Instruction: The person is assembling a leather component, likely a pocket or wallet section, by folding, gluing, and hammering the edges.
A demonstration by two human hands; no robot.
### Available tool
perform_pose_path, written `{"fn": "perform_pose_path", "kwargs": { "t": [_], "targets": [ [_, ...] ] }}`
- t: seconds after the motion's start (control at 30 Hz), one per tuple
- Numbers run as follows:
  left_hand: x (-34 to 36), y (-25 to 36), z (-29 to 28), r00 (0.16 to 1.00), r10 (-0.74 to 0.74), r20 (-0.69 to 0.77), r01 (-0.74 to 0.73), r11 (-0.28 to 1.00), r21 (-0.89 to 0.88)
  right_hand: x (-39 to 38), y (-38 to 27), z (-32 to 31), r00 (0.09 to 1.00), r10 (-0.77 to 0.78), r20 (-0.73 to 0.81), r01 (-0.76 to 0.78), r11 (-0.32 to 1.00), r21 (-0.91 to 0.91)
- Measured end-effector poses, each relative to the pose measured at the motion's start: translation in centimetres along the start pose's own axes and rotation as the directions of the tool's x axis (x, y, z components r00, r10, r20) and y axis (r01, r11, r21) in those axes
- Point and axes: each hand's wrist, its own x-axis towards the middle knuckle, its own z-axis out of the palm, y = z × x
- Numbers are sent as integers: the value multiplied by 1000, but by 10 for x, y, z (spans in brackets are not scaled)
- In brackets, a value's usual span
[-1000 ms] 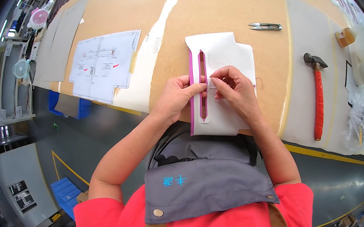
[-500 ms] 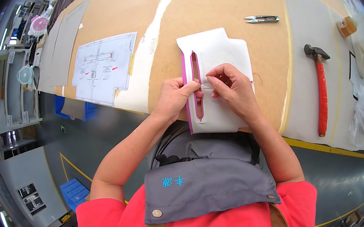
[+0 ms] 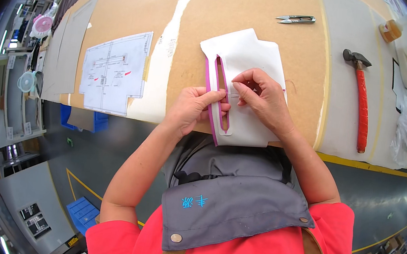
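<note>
A white folded panel [image 3: 264, 56] with purple edging and a long narrow slot lies at the table's near edge, partly over it. My left hand [image 3: 190, 108] grips the purple-edged strip beside the slot, thumb on top and fingertips showing through the opening. Just right of the slot, my right hand [image 3: 266, 101] hovers close over the white face with thumb and index finger pinched together. Whatever sits between those fingertips is too small to make out. A short line marks the panel below the pinch.
Thread snips [image 3: 296, 19] lie beyond the panel on the brown tabletop [image 3: 227, 4]. To the right rest a red-handled hammer [image 3: 359, 102], a clear plastic bag [image 3: 406, 132] and a small amber jar [image 3: 390, 31]. A printed drawing sheet [image 3: 114, 74] is at left.
The panel's lower edge has risen slightly. My left hand has turned a little on the strip and its fingers show more in the slot. My right hand keeps its pinch, nearly in place.
</note>
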Motion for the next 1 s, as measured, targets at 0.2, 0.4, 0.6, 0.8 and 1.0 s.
{"fn": "perform_pose_path", "kwargs": {
  "t": [0.2,0.4,0.6,0.8,1.0],
  "targets": [
    [1,0,0,1000,-6,0,6,1000,-16,0,1,1,1000,-11,-3,11,1000,11],
    [-1,0,3,1000,7,-12,-7,1000,18,0,2,2,1000,-19,-5,19,1000,2],
    [3,-5,5,998,57,-42,-54,997,52,0,0,3,999,-32,-7,32,999,-9],
    [6,-12,14,977,189,-101,-174,975,142,1,2,3,1000,-27,3,27,999,-19],
    [1,-4,12,986,158,-59,-152,984,89,2,5,-5,1000,-14,-14,15,996,90]
  ]
}}
